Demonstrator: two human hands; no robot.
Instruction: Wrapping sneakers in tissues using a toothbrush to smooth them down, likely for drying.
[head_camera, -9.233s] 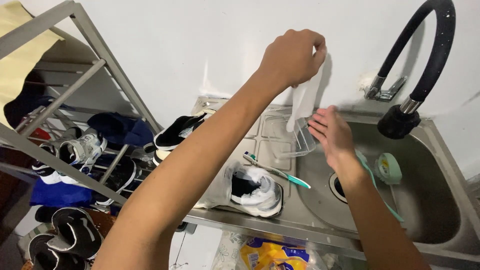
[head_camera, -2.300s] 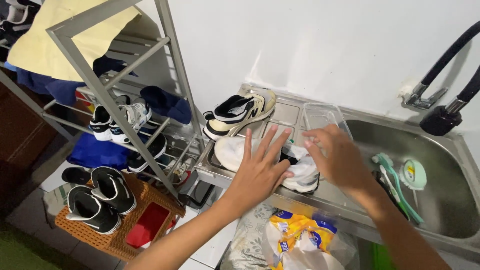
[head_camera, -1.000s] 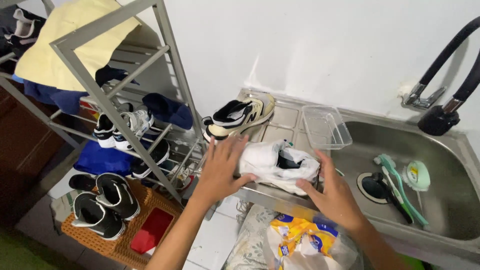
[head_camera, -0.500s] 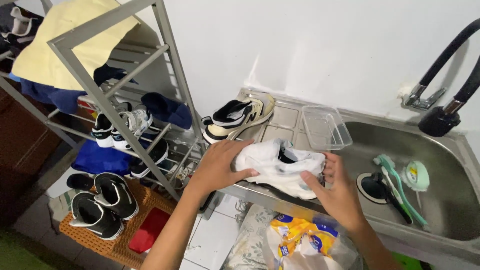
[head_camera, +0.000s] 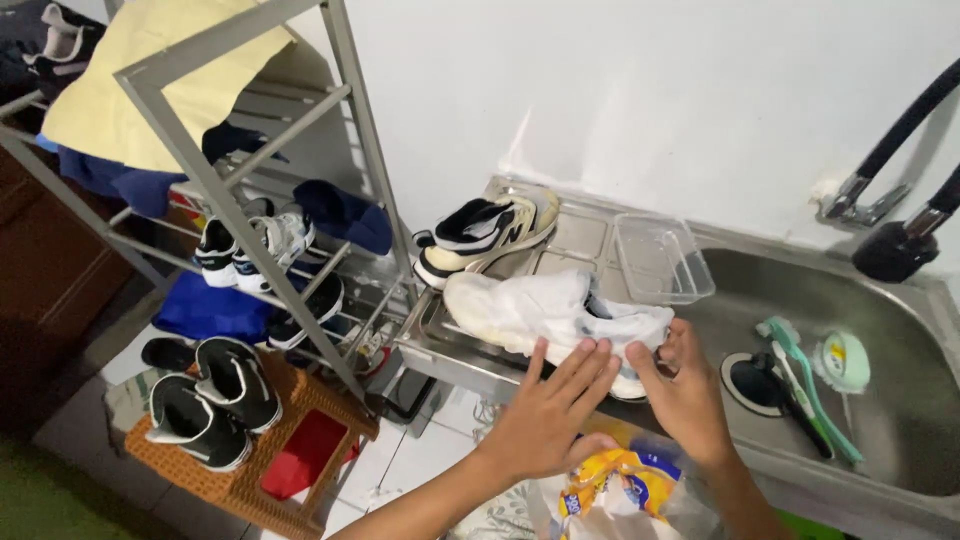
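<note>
1. The left hand (head_camera: 553, 415) is spread flat and wide, fingertips just touching the near edge of the wrapped shoe (head_camera: 560, 315).
2. The right hand (head_camera: 683, 395) is open, fingers curled against the shoe's right end at 3 o'clock.
3. The shoe lies on the drainboard (head_camera: 580, 240), a sneaker (head_camera: 487, 232) at its 11 o'clock, a clear tub (head_camera: 662, 260) at 1 o'clock.

Open steel worktop (head_camera: 585, 235) behind white shoe (head_camera: 550, 310). Blocked left by rack post (head_camera: 365, 150), black-and-cream sneaker (head_camera: 485, 230); right by clear tub (head_camera: 662, 260), brushes (head_camera: 805, 385) in sink (head_camera: 900, 440).
</note>
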